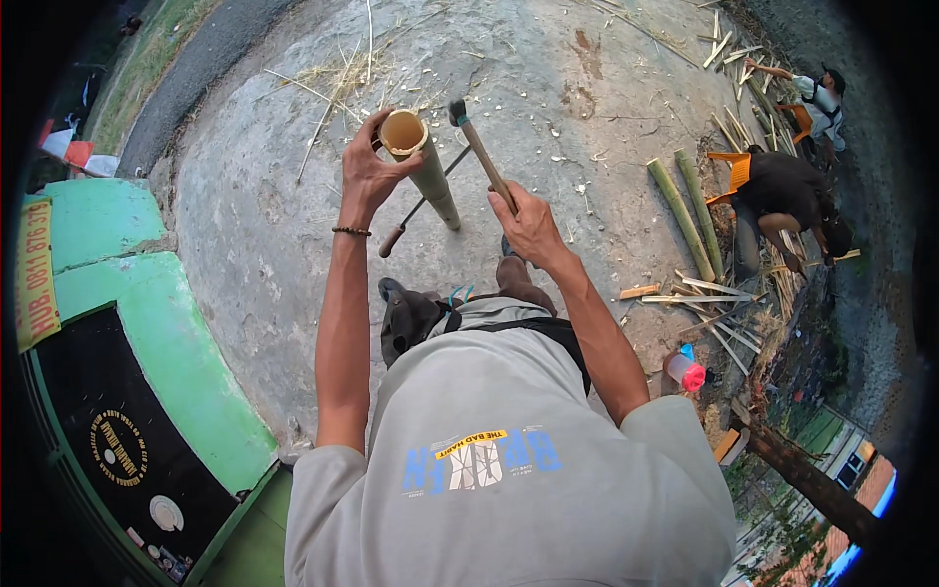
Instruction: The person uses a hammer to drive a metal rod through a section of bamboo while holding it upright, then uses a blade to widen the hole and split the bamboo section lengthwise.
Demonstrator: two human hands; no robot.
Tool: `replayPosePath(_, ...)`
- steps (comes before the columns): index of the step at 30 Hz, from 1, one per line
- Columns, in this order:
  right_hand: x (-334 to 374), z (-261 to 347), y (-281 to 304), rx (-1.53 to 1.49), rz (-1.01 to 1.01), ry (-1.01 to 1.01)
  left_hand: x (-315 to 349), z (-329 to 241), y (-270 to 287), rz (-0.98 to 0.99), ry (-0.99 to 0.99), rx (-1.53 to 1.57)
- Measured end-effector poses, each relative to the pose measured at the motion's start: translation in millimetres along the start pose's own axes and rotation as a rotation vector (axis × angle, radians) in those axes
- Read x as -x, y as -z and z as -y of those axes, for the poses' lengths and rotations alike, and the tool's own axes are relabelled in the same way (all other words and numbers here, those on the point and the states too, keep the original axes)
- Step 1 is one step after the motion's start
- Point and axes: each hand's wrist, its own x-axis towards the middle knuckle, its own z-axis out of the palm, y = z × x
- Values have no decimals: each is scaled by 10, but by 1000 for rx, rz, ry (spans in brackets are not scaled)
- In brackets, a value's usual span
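A thick bamboo section (430, 186) stands upright on the concrete in front of me, its hollow open end facing up. My left hand (372, 171) is wrapped round it near the upper rim, with a beaded bracelet on that wrist. In my right hand (533, 227) is a hammer (481, 157), gripped by its wooden handle. The dark hammer head is raised to the right of the bamboo rim, apart from it. Beside the bamboo runs a thin dark bar with a wooden handle (390, 241); the bamboo partly hides it, and its kind is unclear.
Two green bamboo poles (682, 220) lie to the right, near split strips (719, 303) and a pink-lidded container (685, 372). Beyond them, a person in dark clothes (787, 191) bends over by an orange chair (729, 174); another person (822, 108) is farther off. A green wall (186, 333) stands left.
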Motion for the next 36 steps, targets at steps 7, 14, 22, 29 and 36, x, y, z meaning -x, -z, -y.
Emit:
replayPosePath(7,-461,-41,-237,-147,-53,319,60,-69,110,-14,39,-2)
replayPosePath(14,-584,-1598,-990,223,183,-132,48,-170,97,117,50,49)
replayPosePath(22,-493,-1299,-1023,24,-14,-131,43,-258,15,107,72,1)
replayPosePath(29,-215,52,-40,-255,-128,63,45,-149,47,58,58,40)
replayPosePath(36,-254,-535,-109,-201,-152,-98,187,-144,43,42,83,68)
